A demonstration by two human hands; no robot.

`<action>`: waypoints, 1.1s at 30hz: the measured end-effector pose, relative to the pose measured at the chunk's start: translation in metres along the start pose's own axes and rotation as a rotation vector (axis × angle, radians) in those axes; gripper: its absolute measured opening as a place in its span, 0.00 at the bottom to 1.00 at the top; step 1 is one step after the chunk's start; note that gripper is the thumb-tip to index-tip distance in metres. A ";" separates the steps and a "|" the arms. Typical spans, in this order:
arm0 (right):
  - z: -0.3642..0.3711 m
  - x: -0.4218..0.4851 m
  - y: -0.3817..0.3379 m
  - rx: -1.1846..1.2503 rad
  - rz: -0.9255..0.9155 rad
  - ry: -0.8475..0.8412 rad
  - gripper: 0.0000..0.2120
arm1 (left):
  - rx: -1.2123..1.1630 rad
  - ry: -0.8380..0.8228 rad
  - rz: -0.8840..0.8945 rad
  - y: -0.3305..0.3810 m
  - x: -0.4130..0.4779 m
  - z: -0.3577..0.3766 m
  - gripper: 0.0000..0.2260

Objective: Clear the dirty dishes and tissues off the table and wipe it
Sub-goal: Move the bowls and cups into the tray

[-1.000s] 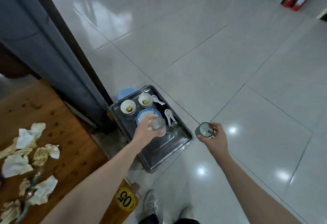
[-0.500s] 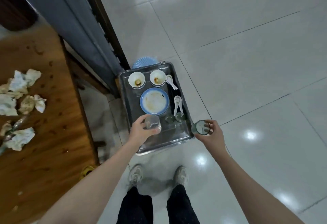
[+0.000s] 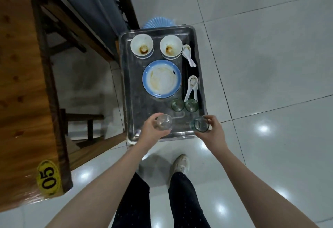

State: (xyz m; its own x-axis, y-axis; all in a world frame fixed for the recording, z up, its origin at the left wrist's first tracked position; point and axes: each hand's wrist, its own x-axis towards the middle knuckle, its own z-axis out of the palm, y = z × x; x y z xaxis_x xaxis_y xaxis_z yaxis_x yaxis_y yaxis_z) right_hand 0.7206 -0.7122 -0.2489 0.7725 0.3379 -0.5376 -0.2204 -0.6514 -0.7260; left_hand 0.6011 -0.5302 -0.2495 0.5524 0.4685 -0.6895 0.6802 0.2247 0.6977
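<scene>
Looking down from the head camera, I see a metal tray (image 3: 139, 108) standing low over a tiled floor (image 3: 261, 56), just right of the wooden counter (image 3: 18, 83). My left hand (image 3: 153, 132) grips a clear glass (image 3: 164, 122) by its side, over the tray's bare near end. My right hand (image 3: 214, 130) grips a green-tinted glass (image 3: 199, 124) over the tray's near right corner, close to the rim.

Already in the tray are two stained bowls (image 3: 142, 45) at the far end, a blue-rimmed plate (image 3: 161, 78) in the middle, white spoons (image 3: 191, 87) along the right side, and two small glasses (image 3: 177, 104) side by side just beyond my hands.

The step, as I judge it, is setting both glasses down. I would lower the clear one straight onto the bare metal near left, where there is room. The green-tinted one looks tilted and sits near the edge, so I would level it and bring it inward before letting go, stopping short of the two small glasses so nothing clinks or tips. Each glass should stand flat before my fingers open. No tissues are in view, and the counter is not yet wiped.
</scene>
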 end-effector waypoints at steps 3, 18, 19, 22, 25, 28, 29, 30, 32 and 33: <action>0.011 0.016 0.013 0.002 0.009 -0.013 0.26 | 0.014 0.028 -0.006 -0.013 0.012 0.002 0.25; 0.043 0.033 0.042 -0.003 -0.035 0.023 0.27 | -0.068 0.044 -0.021 -0.041 0.021 0.005 0.27; 0.041 0.032 0.041 0.011 -0.025 0.022 0.29 | -0.065 0.035 -0.013 -0.039 0.020 0.007 0.27; 0.031 0.026 0.042 0.045 0.015 0.025 0.31 | -0.065 0.015 0.017 -0.034 0.019 0.014 0.27; 0.016 0.021 0.043 0.050 0.044 0.038 0.27 | -0.062 -0.002 0.027 -0.030 0.019 0.023 0.27; 0.000 0.017 0.045 0.073 0.004 0.072 0.23 | -0.065 -0.001 0.014 -0.028 0.022 0.033 0.26; -0.005 0.017 0.047 0.071 -0.005 0.082 0.23 | -0.067 0.009 0.011 -0.028 0.024 0.036 0.26; -0.010 0.016 0.050 0.066 -0.001 0.089 0.23 | -0.070 0.020 0.007 -0.029 0.025 0.040 0.26; -0.018 0.015 0.059 0.061 0.029 0.096 0.25 | -0.086 0.032 -0.001 -0.031 0.029 0.049 0.26; -0.022 0.015 0.065 0.054 0.040 0.098 0.26 | -0.097 0.036 -0.002 -0.032 0.030 0.054 0.26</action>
State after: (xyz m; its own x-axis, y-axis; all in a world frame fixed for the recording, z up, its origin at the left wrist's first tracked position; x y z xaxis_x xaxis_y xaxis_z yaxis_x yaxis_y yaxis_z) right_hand 0.7307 -0.7641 -0.2942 0.8166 0.2425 -0.5238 -0.2816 -0.6247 -0.7283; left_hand 0.6221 -0.5694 -0.3034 0.5322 0.4979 -0.6847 0.6305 0.3066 0.7131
